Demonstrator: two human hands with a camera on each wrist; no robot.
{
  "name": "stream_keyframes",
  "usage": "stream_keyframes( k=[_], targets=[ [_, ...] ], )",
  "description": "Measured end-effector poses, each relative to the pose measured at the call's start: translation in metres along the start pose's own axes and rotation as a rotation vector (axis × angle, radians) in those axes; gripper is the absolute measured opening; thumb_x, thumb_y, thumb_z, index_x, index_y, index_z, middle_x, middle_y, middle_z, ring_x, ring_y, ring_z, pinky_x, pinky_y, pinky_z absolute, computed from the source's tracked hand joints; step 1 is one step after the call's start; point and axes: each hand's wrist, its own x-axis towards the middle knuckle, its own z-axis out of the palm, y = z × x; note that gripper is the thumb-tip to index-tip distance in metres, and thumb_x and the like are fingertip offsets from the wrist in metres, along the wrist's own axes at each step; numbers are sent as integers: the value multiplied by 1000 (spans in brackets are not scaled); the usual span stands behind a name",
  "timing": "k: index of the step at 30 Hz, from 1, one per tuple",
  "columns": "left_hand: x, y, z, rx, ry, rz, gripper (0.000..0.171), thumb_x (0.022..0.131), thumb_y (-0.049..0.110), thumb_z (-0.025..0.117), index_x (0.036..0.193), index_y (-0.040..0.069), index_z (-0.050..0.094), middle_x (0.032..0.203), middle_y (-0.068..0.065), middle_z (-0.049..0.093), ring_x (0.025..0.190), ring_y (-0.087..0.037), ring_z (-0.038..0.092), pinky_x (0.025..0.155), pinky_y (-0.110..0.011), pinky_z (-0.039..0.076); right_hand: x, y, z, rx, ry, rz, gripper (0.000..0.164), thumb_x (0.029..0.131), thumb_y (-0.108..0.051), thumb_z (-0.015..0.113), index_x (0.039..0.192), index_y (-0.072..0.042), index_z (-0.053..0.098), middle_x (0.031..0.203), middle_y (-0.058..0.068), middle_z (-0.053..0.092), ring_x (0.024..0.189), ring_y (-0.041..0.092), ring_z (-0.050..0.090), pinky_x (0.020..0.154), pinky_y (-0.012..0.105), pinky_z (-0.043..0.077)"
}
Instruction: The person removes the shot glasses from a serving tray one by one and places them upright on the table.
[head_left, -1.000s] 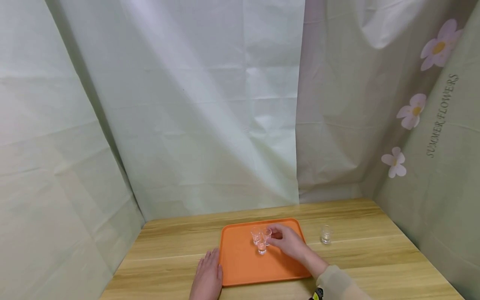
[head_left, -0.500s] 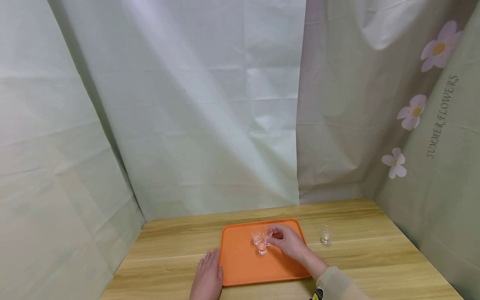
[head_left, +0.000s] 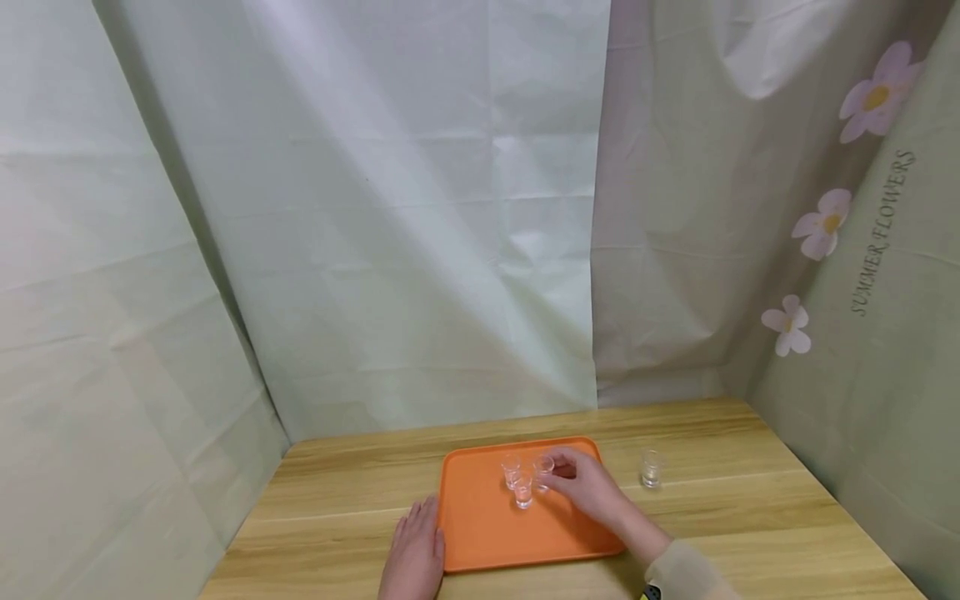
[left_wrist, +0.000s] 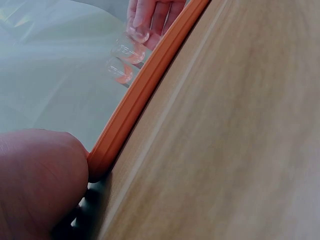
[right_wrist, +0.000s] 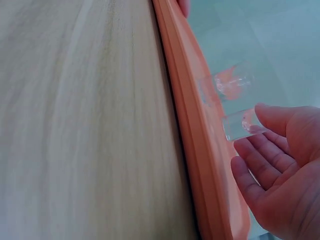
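An orange tray (head_left: pixel 487 537) lies on the wooden table. My right hand (head_left: pixel 591 490) pinches a small clear shot glass (head_left: pixel 542 470) between thumb and fingers over the tray. In the right wrist view, the thumb lies on one side of that glass (right_wrist: pixel 236 125), with fingers curled behind it. Just left of it stand two more shot glasses, one farther back (head_left: pixel 512 473) and one nearer (head_left: pixel 522 493), both upright on the tray. My left hand (head_left: pixel 415 550) rests flat with straight fingers against the tray's left edge.
Another clear shot glass (head_left: pixel 651 469) stands upright on the table (head_left: pixel 742 492), right of the tray. Pale hanging cloth (head_left: pixel 420 250) encloses the back and both sides, with printed flowers on the right.
My right hand has shifted slightly right, and the shot glass it pinches has come away from the other two on the tray. The left hand stays in place.
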Motion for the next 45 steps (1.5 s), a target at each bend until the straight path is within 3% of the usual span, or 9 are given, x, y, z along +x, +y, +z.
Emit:
stream_keyframes(
  k=[8,21,28,35,45],
  targets=[
    [3,8,-14,-1,-124,-54,48,106,4,62,151,-12,57,153,-29,61,147,-53,50,124,-69,36,-16,-3,-20,-37,10,5,23,101,-15,82,120,-4,75,115,4,76,106,21,75,90,26,62],
    [3,9,-14,12,-120,-52,49,105,4,63,151,-12,57,153,-29,61,147,-53,51,124,-68,37,-48,-2,-59,-63,-3,26,28,101,-18,82,123,-2,74,116,6,77,104,20,75,85,24,63],
    [0,7,-10,7,-57,-16,47,102,3,66,147,-12,60,147,-30,64,141,-55,55,120,-69,40,-67,5,-83,-93,15,54,34,101,-20,83,127,0,74,113,5,77,101,16,75,85,26,63],
    [2,8,-13,6,-98,-40,48,105,3,63,151,-11,58,152,-28,62,147,-52,51,124,-68,36,-84,16,-110,-140,52,42,32,100,-13,82,126,4,72,115,7,76,99,13,74,83,26,64],
    [2,7,-13,13,-108,-41,48,105,4,63,150,-12,58,152,-29,62,146,-53,52,123,-68,37,-95,15,-142,-224,128,135,33,100,-13,83,126,4,72,116,8,78,100,14,74,84,25,63]
  ],
)
